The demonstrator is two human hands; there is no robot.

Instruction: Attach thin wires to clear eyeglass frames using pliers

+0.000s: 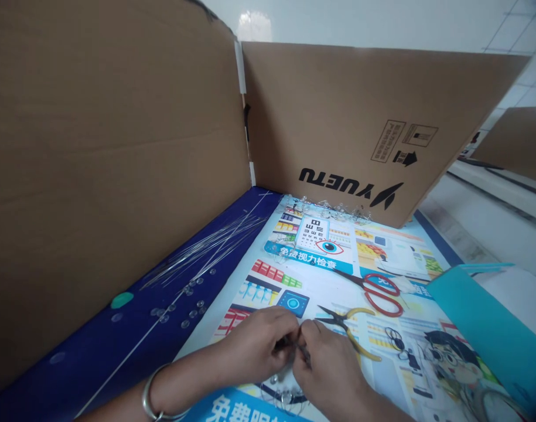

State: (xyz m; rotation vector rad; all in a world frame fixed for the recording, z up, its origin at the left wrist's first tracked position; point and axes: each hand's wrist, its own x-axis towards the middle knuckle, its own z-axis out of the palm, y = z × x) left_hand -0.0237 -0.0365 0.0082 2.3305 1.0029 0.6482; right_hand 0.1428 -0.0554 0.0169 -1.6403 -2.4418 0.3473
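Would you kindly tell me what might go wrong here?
The small piece pinched between the left hand and right hand could slip and vanish against the busy printed mat. The loose clear beads left of the hands might scatter if nudged. The pliers lie with tips right by both hands, so a poke seems possible.

The tabletop point(463, 205) carries a printed poster point(294, 275); on it lie scissors point(377, 290), pliers point(349, 325), clear wires point(210, 246), beads point(184, 305) and a folder point(482, 316).

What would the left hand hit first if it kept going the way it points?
The right hand: the left hand points right, and their fingertips meet, pinching a small dark piece. Past that lie the pliers, though depth is hard to judge.
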